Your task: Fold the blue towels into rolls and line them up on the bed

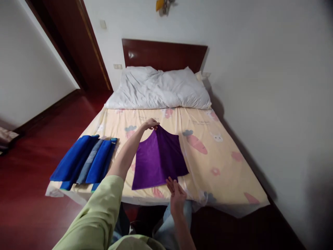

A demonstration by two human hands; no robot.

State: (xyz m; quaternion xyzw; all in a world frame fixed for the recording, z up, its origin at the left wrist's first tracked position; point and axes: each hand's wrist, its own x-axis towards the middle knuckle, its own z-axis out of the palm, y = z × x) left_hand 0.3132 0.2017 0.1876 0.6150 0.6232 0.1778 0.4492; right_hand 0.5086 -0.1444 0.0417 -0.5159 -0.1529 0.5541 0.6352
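A purple cloth (153,161) lies on the bed, its top middle raised into a peak and a ridge running down from there. My left hand (151,124) pinches that peak at the cloth's far edge. At the near edge, my right hand (177,192) touches the cloth around the foot of the ridge, its fingers partly spread; whether it grips the fabric I cannot tell. Left of the purple cloth, folded blue cloths (74,158) and a grey striped one (91,159) lie side by side near the bed's front left corner.
The bed (229,173) has a cream sheet with carrot and rabbit prints. A white quilt or pillows (161,88) lie at its far end before a dark wooden headboard (163,53). A white wall runs along the right side, and a dark doorway stands at the back left.
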